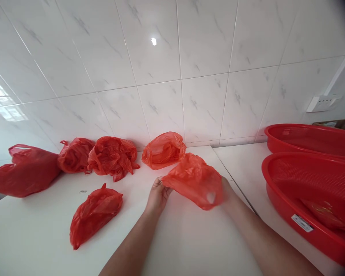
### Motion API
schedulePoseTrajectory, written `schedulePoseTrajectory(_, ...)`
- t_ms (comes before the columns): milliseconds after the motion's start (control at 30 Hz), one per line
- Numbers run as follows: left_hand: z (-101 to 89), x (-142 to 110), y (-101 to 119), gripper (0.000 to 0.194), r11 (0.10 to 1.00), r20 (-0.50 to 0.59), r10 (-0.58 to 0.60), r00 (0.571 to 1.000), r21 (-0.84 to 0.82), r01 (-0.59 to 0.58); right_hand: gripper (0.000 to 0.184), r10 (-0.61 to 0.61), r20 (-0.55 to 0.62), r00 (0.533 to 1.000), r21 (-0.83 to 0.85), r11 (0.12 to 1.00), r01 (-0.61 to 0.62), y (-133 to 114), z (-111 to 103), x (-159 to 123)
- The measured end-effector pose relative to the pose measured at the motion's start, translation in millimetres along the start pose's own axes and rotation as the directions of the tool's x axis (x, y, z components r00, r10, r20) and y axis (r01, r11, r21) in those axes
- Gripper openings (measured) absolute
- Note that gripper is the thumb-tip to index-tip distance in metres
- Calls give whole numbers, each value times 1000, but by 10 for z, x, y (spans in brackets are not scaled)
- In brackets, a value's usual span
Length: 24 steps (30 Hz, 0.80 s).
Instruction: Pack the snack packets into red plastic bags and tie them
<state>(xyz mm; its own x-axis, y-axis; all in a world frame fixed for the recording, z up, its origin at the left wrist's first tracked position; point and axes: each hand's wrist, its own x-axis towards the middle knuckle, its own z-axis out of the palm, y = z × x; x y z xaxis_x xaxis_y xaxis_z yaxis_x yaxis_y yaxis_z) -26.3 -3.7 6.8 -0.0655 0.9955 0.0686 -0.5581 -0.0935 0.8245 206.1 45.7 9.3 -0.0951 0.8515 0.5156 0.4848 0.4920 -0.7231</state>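
Between hands: red bag point(194, 180), left hand point(158, 193) pinching its edge, right hand point(225, 188) blurred, grip unclear.

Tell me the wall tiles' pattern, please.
The wall tiles have grey streaks on white, best in the head view.

Red bag held up by two hands
The bag point(194, 180) is gripped by the left hand point(158, 193) and right hand point(225, 189); red baskets point(278, 191) are seen at right.
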Motion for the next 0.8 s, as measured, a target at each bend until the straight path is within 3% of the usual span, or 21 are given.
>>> schedulePoseTrajectory(100, -115, 83, 70, 18, 999, -154, 1, 988, -51, -9, 17, 332, -130, 934, 359, 894, -268, 118, -115, 82)
schedulePoseTrajectory(167, -120, 76, 85, 16, 993, -236, 39, 971, 121, -10, 12, 467, -121, 876, 507, 787, -350, 122, -149, 91)
schedulePoseTrajectory(233, -59, 8, 90, 22, 888, -277, 263, 924, 445, -120, 11, 546, -96, 832, 584, 708, -397, 88, -146, 73)
schedulePoseTrajectory(267, -10, -44, 92, 27, 760, -224, 423, 878, 615, -210, 10, 569, -88, 818, 598, 687, -413, 63, -135, 61)
schedulePoseTrajectory(333, 104, -160, 88, 40, 388, 66, 647, 759, 829, -403, 8, 592, -84, 802, 594, 676, -437, 9, -103, 42)
schedulePoseTrajectory(400, 219, -261, 63, 55, 57, 428, 612, 665, 815, -577, 8, 589, -80, 804, 568, 690, -449, -52, -70, 34)
schedulePoseTrajectory(433, 268, -295, 41, 63, -40, 558, 528, 640, 770, -637, 8, 582, -72, 810, 557, 697, -451, -84, -57, 32)
schedulePoseTrajectory(500, 333, -320, -13, 71, -95, 654, 371, 660, 733, -673, 10, 544, -36, 838, 519, 727, -449, -147, -45, 28)
schedulePoseTrajectory(567, 337, -291, -55, 56, 6, 564, 308, 766, 804, -594, 11, 482, 27, 876, 447, 778, -442, -190, -61, 27)
schedulePoseTrajectory(667, 246, -197, -49, 19, 401, 223, 226, 948, 866, -299, 13, 450, 55, 891, 310, 841, -443, -188, -138, 45)
schedulePoseTrajectory(733, 169, -134, -2, 14, 696, 18, 134, 991, 710, -107, 18, 504, -47, 863, 218, 848, -483, -162, -201, 75)
schedulePoseTrajectory(800, 115, -86, 52, 16, 890, -87, 73, 994, 455, -25, 32, 512, -190, 837, 113, 859, -500, -168, -240, 105)
